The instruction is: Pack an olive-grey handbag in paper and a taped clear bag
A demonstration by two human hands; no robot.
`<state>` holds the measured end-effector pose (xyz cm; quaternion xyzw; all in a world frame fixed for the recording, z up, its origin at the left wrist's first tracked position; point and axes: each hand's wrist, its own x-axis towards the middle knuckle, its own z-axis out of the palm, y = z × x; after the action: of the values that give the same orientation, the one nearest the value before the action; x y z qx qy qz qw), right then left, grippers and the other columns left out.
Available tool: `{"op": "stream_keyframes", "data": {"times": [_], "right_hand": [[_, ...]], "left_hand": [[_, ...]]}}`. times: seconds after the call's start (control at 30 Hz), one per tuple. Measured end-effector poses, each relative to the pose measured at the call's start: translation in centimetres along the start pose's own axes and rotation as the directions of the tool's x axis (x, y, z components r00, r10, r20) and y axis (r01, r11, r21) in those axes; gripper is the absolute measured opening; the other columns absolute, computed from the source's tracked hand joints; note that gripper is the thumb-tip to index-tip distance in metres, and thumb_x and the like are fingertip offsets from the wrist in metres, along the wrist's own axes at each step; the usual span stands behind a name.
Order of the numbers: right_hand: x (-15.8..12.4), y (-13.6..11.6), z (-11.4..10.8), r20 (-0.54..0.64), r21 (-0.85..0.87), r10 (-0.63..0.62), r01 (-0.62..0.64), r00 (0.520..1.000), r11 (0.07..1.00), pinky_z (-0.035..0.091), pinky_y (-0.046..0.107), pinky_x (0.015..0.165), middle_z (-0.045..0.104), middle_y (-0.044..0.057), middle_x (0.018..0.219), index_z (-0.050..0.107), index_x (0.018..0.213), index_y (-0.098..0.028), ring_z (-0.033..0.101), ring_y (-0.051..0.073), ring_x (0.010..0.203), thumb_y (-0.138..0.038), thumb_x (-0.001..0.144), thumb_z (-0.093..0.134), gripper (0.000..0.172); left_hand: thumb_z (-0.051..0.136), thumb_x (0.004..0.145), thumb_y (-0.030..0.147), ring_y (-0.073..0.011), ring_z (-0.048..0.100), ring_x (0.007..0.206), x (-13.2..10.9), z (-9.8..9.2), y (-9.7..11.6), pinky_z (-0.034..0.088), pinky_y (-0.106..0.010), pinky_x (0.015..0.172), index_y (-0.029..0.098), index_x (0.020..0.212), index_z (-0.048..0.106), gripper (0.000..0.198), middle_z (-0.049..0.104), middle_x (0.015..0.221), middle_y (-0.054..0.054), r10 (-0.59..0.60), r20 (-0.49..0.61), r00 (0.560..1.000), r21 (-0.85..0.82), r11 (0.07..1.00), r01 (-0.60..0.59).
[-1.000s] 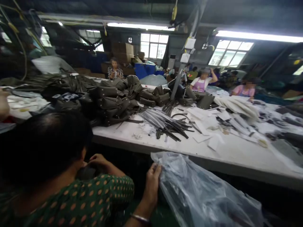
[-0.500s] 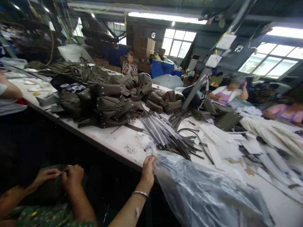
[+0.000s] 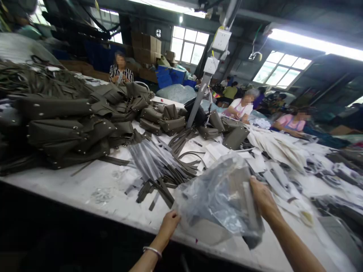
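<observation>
A clear plastic bag [image 3: 210, 196] is stretched between my two hands at the table's front edge. My left hand [image 3: 169, 223], with a bracelet at the wrist, is closed on the bag's left edge. My right hand [image 3: 261, 194] grips its right side, where a dark, flat-sided piece shows through the film. The fingers of that hand are partly hidden, and I cannot make out exactly what the piece is. Just behind the bag lies a bundle of dark leather-like straps [image 3: 159, 162], some wrapped in plastic.
Several dark olive bags [image 3: 56, 132] are heaped on the white table [image 3: 70, 192] at left. A slanted metal post [image 3: 198, 98] with sockets rises from its middle. White strips [image 3: 280, 147] and cut pieces cover the right. Several people sit along the far side.
My view has swung right. My right hand has come into view on the bag's right side, and the bag is now drawn up around a dark piece. The neighbour's hands have left view.
</observation>
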<state>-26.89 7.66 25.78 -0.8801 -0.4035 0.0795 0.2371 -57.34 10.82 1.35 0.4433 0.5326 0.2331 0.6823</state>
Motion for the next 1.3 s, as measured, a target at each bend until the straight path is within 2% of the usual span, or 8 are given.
{"op": "stream_keyframes", "data": {"times": [0.2,0.4,0.6,0.77,0.87,0.93,1.13,1.3], "right_hand": [[6.8,-3.8,-0.2,0.096,-0.333,-0.212,0.232,0.973,0.914,0.043,0.038,0.073,0.068,0.021,0.089,0.065,0.097,-0.011,0.066,0.033,0.089,-0.043,0.099,0.033,0.045],[8.5,-9.5,-1.4,0.245,-0.685,-0.399,0.449,0.884,0.574,0.021,0.028,0.052,0.069,0.011,0.078,0.059,0.108,-0.018,0.068,0.027,0.071,-0.044,0.103,0.031,0.038],[9.1,-14.1,-3.6,0.168,-0.762,-0.429,0.393,0.888,0.515,0.015,0.028,0.051,0.066,0.010,0.072,0.058,0.110,-0.020,0.067,0.025,0.069,-0.047,0.104,0.027,0.041],[8.7,-18.0,-6.1,0.060,-0.757,-0.440,0.328,0.896,0.565,0.015,0.029,0.054,0.065,0.012,0.074,0.058,0.113,-0.018,0.061,0.020,0.063,-0.047,0.104,0.029,0.042],[8.4,-20.1,-7.5,0.104,-0.764,-0.470,0.373,0.877,0.527,0.014,0.028,0.056,0.064,0.011,0.073,0.059,0.112,-0.016,0.056,0.017,0.061,-0.046,0.104,0.033,0.041],[8.4,-21.4,-8.4,-0.018,-0.765,-0.530,0.329,0.848,0.554,0.014,0.028,0.057,0.064,0.012,0.075,0.059,0.112,-0.013,0.055,0.015,0.061,-0.047,0.105,0.031,0.045],[9.4,-23.9,-11.3,-0.121,-0.807,-0.534,0.230,0.837,0.544,0.017,0.030,0.059,0.063,0.014,0.076,0.061,0.112,-0.009,0.062,0.019,0.071,-0.053,0.104,0.026,0.056],[10.2,-25.9,-14.3,-0.216,-0.771,-0.458,0.137,0.862,0.622,0.025,0.038,0.061,0.065,0.022,0.091,0.061,0.114,0.000,0.064,0.029,0.094,-0.060,0.096,0.009,0.081]], "left_hand": [[0.057,0.074,0.018,-0.0142,0.043,0.067,2.8,2.2,-1.0,0.029,-0.027,0.068,0.017,0.058,0.043,0.022,0.041,0.060,0.002,-0.002,-0.008,1.000,0.314,0.949,0.005],[0.051,0.082,0.024,-0.0143,0.048,0.064,4.2,3.1,-0.7,0.034,-0.026,0.065,0.016,0.073,0.051,0.012,0.051,0.064,0.001,-0.077,0.186,0.979,0.435,0.900,-0.012],[0.061,0.071,0.026,-0.0205,0.057,0.081,4.3,1.9,1.4,0.036,-0.029,0.071,0.016,0.080,0.062,0.013,0.063,0.082,-0.004,-0.058,0.342,0.938,0.516,0.846,-0.136],[0.061,0.070,0.022,-0.0206,0.055,0.080,4.8,-1.2,2.9,0.036,-0.031,0.076,0.016,0.076,0.060,0.009,0.061,0.080,-0.005,-0.047,0.330,0.943,0.523,0.840,-0.141],[0.063,0.070,0.023,-0.0196,0.053,0.081,5.8,-2.3,3.4,0.037,-0.032,0.080,0.015,0.076,0.058,0.011,0.059,0.078,-0.004,-0.045,0.298,0.954,0.463,0.880,-0.103],[0.066,0.070,0.030,-0.0197,0.054,0.080,6.5,-2.5,4.0,0.039,-0.032,0.079,0.014,0.086,0.058,0.024,0.059,0.081,-0.005,-0.063,0.270,0.961,0.384,0.922,-0.047],[0.065,0.073,0.063,-0.0268,0.051,0.121,7.1,-2.2,7.7,0.047,-0.032,0.083,0.021,0.136,0.039,0.080,0.042,0.142,-0.018,-0.039,0.280,0.959,-0.042,0.998,0.053],[0.076,0.064,0.062,-0.0275,0.056,0.115,7.4,-1.5,11.1,0.045,-0.038,0.093,0.017,0.117,0.057,0.073,0.058,0.126,-0.016,0.076,0.351,0.933,-0.295,0.955,0.033]]}}
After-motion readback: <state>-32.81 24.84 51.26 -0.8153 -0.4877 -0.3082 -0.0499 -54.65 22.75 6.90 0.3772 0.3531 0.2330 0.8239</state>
